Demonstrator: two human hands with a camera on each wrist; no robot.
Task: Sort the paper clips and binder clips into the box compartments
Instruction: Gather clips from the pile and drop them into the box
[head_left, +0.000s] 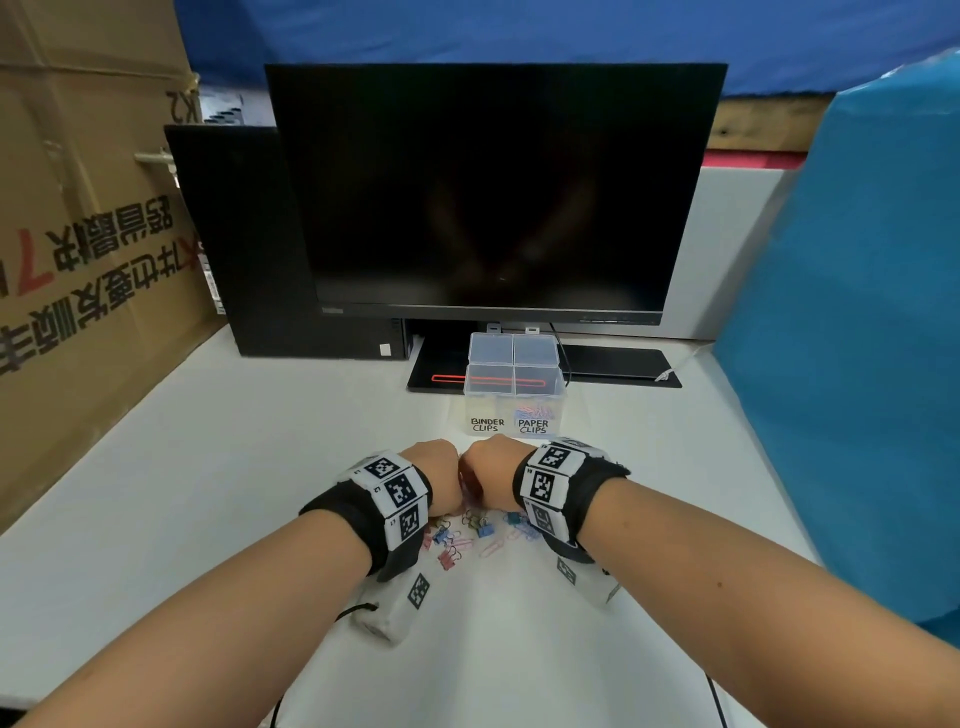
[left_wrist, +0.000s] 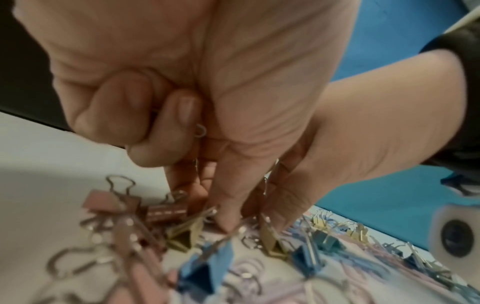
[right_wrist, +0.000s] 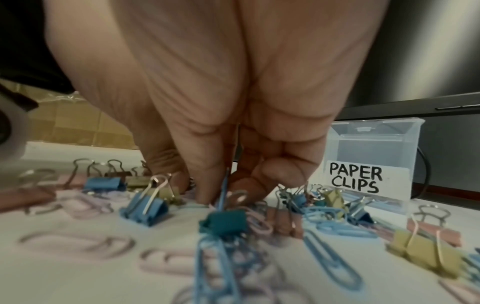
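Both hands are down in the pile of clips (head_left: 470, 530), side by side and almost touching, with the box (head_left: 511, 384) just beyond the knuckles.

The left hand (head_left: 439, 480) has its outer fingers curled into the palm, and wire loops showing between them in the left wrist view suggest it keeps binder clips (left_wrist: 200, 130) there; its thumb and forefinger reach down narrowly into the pile, among pink, gold and blue binder clips. Whether those tips have closed on one cannot be told.

The right hand (right_wrist: 233, 123) pinches thumb to forefinger at the table, narrow, on what looks like a blue paper clip (right_wrist: 223, 191) standing up between the tips. A teal binder clip (right_wrist: 224, 223) lies just on the wrist side of that pinch, with blue and pink paper clips around it.

This is the picking step. The PAPER CLIPS compartment (head_left: 535, 415) already holds clips; the BINDER CLIPS compartment (head_left: 485, 415) looks unfilled. Next, each hand likely needs to lift clear without dragging tangled neighbours, then carry forward and drop over its own label.
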